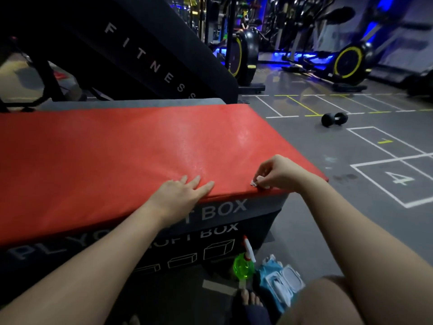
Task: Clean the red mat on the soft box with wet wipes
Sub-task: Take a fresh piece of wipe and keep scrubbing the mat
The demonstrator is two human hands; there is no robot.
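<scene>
A red mat (121, 156) covers the top of a grey and black soft box (262, 212) printed with "BOX". My left hand (182, 193) lies flat on the mat near its front edge, fingers spread and holding nothing. My right hand (278, 173) is at the mat's front right edge, fingers pinched on a small crumpled white wet wipe (256, 184) that touches the mat's rim. A wet sheen runs across the mat ahead of my hands.
On the floor by the box stand a green spray bottle (243, 266) and a blue wet-wipe pack (281, 280) with its lid open, beside my foot. A black dumbbell (334, 118) lies on the marked grey floor. A black bench and exercise bikes stand behind.
</scene>
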